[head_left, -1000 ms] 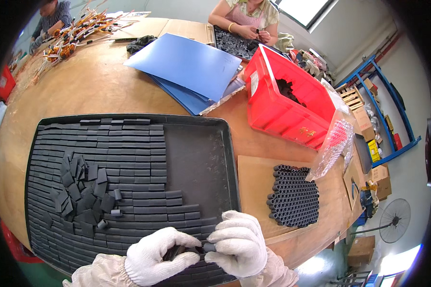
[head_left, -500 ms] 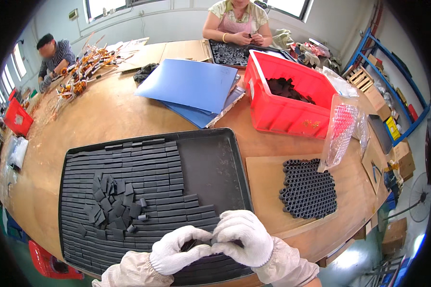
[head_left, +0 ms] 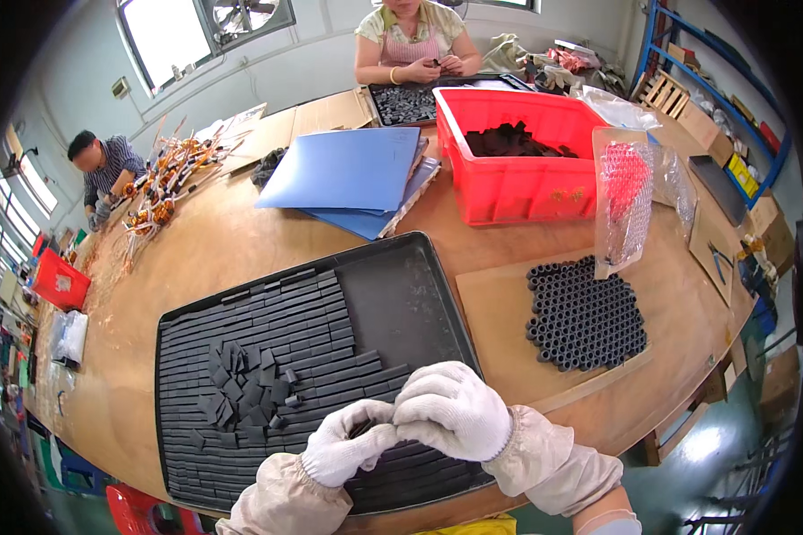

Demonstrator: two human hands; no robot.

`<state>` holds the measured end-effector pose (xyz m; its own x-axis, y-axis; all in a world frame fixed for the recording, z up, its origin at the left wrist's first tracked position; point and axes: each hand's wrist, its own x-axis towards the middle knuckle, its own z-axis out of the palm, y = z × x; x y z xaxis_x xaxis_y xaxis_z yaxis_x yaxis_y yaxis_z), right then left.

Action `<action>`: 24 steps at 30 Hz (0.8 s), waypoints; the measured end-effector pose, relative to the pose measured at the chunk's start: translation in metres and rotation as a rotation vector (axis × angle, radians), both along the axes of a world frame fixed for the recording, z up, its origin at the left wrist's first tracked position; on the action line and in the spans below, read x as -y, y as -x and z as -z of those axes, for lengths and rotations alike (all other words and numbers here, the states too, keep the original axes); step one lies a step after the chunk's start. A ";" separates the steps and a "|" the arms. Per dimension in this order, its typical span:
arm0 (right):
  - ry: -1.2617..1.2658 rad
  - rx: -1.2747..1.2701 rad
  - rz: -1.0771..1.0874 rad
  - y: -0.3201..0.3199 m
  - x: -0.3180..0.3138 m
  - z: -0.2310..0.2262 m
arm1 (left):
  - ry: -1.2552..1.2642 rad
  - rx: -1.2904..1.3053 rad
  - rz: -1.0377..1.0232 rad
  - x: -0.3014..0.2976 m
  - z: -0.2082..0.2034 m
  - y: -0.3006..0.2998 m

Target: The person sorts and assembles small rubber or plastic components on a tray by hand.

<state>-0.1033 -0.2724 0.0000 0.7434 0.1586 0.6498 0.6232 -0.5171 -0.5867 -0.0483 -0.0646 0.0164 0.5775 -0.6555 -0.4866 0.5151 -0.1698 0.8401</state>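
Note:
My left hand [head_left: 346, 443] and my right hand [head_left: 452, 413], both in white knitted gloves, meet fingertip to fingertip above the near right part of a black tray [head_left: 401, 303]. Their fingers are curled and pinched. Something dark shows in the curl of the left hand, but I cannot tell what; whatever the right fingers hold is hidden. Rows of flat black rectangular pieces [head_left: 268, 316] line much of the tray. On top lies a loose heap of the same pieces [head_left: 244, 385], with a few small rolled ones at its right side.
Right of the tray, a cluster of short black tubes [head_left: 585, 316] stands on cardboard [head_left: 495, 312]. Beyond are a red bin [head_left: 517, 192] of black pieces, clear bubble wrap [head_left: 629, 201] and blue sheets [head_left: 343, 169]. Across the table a person [head_left: 419, 45] handles small dark pieces; another works far left beside orange coils [head_left: 156, 212].
The view has shifted, so the tray sits farther right in the picture. My hands stay together over the tray, with the right fingers now folded more closely over the left fingertips.

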 end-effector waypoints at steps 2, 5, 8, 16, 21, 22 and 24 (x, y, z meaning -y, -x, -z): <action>0.005 0.011 -0.004 -0.002 0.001 0.000 | 0.005 0.006 -0.041 0.002 -0.001 0.000; 0.028 0.013 -0.006 -0.001 0.004 0.004 | 0.008 0.044 -0.012 0.003 0.003 0.000; 0.022 -0.008 -0.062 -0.003 0.007 -0.002 | 0.020 0.021 -0.045 0.002 0.002 0.002; 0.475 0.031 1.056 -0.015 0.105 0.017 | -0.005 0.083 0.058 0.006 -0.005 0.003; 0.622 -0.226 1.147 -0.014 0.127 0.038 | -0.012 0.146 0.095 0.007 -0.003 -0.002; 0.611 -0.230 1.134 -0.015 0.128 0.041 | -0.019 0.147 0.131 0.005 -0.003 -0.003; 0.603 -0.240 1.121 -0.017 0.128 0.041 | -0.074 0.199 0.161 0.008 -0.014 -0.003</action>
